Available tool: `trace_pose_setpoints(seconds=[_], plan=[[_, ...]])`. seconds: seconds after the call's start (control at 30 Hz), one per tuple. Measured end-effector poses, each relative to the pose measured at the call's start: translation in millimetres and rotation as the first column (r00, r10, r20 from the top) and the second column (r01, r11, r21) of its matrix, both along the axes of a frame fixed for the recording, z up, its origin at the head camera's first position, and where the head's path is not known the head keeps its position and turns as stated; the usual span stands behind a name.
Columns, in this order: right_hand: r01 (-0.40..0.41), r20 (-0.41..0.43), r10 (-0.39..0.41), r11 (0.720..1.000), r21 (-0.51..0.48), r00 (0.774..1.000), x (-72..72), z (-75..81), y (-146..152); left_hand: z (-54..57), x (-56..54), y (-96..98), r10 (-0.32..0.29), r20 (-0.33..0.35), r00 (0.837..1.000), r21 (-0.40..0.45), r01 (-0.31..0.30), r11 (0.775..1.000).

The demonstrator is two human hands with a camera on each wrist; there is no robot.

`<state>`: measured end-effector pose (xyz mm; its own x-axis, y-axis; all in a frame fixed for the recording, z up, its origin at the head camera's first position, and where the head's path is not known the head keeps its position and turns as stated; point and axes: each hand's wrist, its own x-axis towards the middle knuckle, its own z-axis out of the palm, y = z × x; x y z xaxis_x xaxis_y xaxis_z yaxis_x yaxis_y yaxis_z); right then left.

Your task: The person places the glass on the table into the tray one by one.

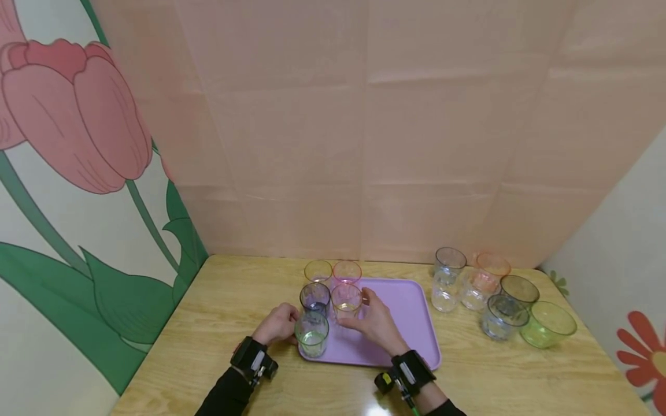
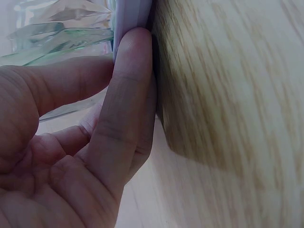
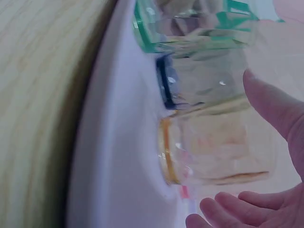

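A purple tray [image 1: 411, 323] lies on the table, with several clear tinted glasses grouped on its left part. My left hand [image 1: 277, 325] is at the tray's left edge. In the left wrist view its thumb and fingers pinch the tray rim [image 2: 134, 14], beside a green glass [image 1: 312, 335]. My right hand [image 1: 378, 323] is around an amber-tinted glass [image 3: 223, 147], thumb on one side and fingers on the other. The right wrist view shows gaps between the fingers and that glass. Next to it stands a dark blue glass [image 1: 314, 297]; behind are a yellowish glass [image 1: 318, 271] and a pink glass [image 1: 347, 273].
Several more glasses stand on the table right of the tray: a tall clear one [image 1: 446, 283], an orange-rimmed one [image 1: 491, 266], a brown-rimmed one [image 1: 520, 289], a blue-grey one [image 1: 503, 318] and a green bowl-like one [image 1: 547, 325]. A pinkish sheet [image 1: 364, 144] hangs behind the table.
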<state>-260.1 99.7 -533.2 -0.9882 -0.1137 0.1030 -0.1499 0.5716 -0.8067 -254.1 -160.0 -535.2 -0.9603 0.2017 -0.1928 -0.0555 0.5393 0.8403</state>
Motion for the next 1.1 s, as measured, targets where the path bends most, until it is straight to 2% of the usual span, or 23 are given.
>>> trace_pose_setpoints(seconds=[0.33,0.57,0.73,0.9,1.1], plan=[[-0.038,0.075,0.040,0.999,-0.037,0.996,6.4,21.7,31,1.5,0.1,0.5,0.007,0.008,1.000,0.005,-0.007,1.000],[-0.030,0.077,0.038,0.994,-0.102,0.996,3.5,28.5,62,2.6,0.5,0.4,0.010,0.015,1.000,0.002,-0.010,1.000],[0.016,0.043,-0.012,0.994,-0.112,0.999,2.2,32.4,80,2.8,1.2,-0.6,0.004,0.008,1.000,0.002,-0.004,1.000],[0.079,-0.006,-0.079,0.996,-0.044,0.997,2.7,37.3,94,3.4,-1.1,-0.9,0.000,-0.003,1.000,-0.005,0.000,1.000],[0.144,0.002,-0.144,0.990,-0.001,0.990,4.3,42.9,115,2.4,0.2,0.0,-0.009,-0.017,1.000,0.005,0.009,1.000]])
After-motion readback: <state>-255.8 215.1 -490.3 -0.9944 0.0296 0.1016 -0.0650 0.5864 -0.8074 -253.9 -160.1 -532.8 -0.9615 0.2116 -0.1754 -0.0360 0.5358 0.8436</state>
